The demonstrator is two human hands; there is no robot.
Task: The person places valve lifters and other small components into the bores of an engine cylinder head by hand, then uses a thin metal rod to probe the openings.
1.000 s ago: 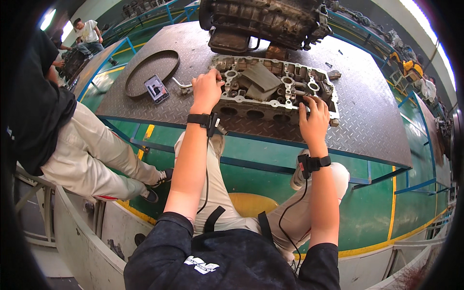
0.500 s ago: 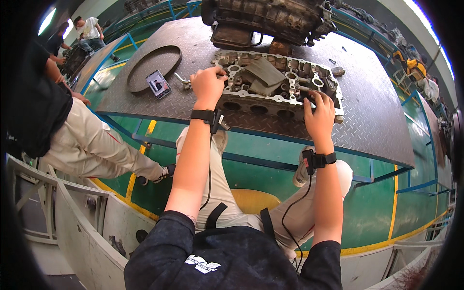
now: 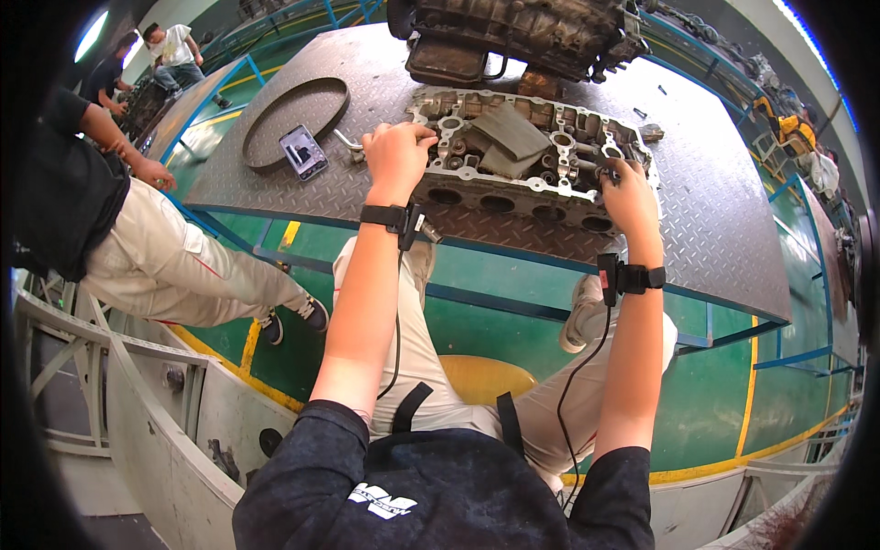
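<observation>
An engine cylinder head (image 3: 500, 188) lies lengthwise on the metal table, its upper side showing cams, bores and bright machined edges. My left hand (image 3: 396, 158) is at its left end, fingers closed and thumb against index finger; whatever they grip is hidden. Over the right end, my right hand (image 3: 632, 197) pinches a small dark part (image 3: 608, 174), too small to name. Two folded grey-green pieces of cloth or abrasive sheet (image 3: 510, 136) rest on the middle of the cylinder head. Beside my left hand, a bent metal rod (image 3: 346, 141) sticks out.
A dark engine block (image 3: 522, 41) stands at the table's back. To the left lie a belt loop (image 3: 252, 128) and a phone (image 3: 303, 152) on the chequered table (image 3: 724, 229). Another person (image 3: 82, 192) stands close on my left. Small bolts (image 3: 640, 113) lie at the back right.
My right hand has moved a little rightward along the cylinder head, and its fingers have gone from spread to pinched on a small dark part. My left hand stays at the left end.
</observation>
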